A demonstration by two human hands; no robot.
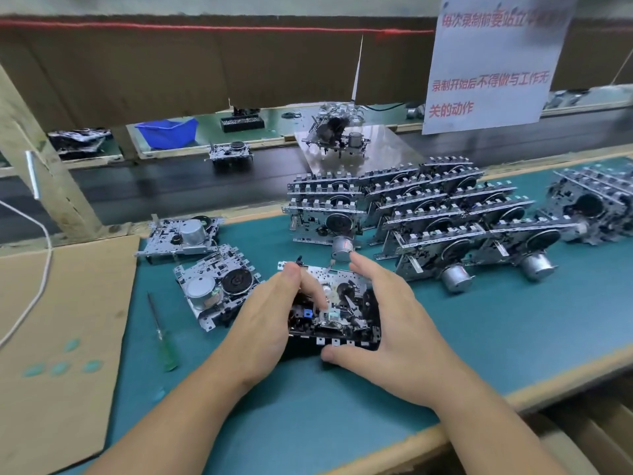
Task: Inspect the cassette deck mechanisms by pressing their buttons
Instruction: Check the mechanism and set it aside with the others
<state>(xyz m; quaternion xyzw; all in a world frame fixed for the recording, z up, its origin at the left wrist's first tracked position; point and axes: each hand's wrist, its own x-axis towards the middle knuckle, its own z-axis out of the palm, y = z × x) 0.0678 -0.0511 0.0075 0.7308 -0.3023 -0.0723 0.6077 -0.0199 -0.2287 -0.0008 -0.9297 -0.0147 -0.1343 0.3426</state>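
Where hands grip mechanism, teal mat

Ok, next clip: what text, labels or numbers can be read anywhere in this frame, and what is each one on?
White paper sign hanging at upper right, red print:
Top line: "每次录制前要站立", the rest of it too blurred to read.
Lower lines: "录制开始后不得做与工作无关的动作".
Metal cassette deck mechanism held by both hands, and the stacked metal mechanisms behind it: no readable markings.
Green-handled screwdriver: nothing legible.
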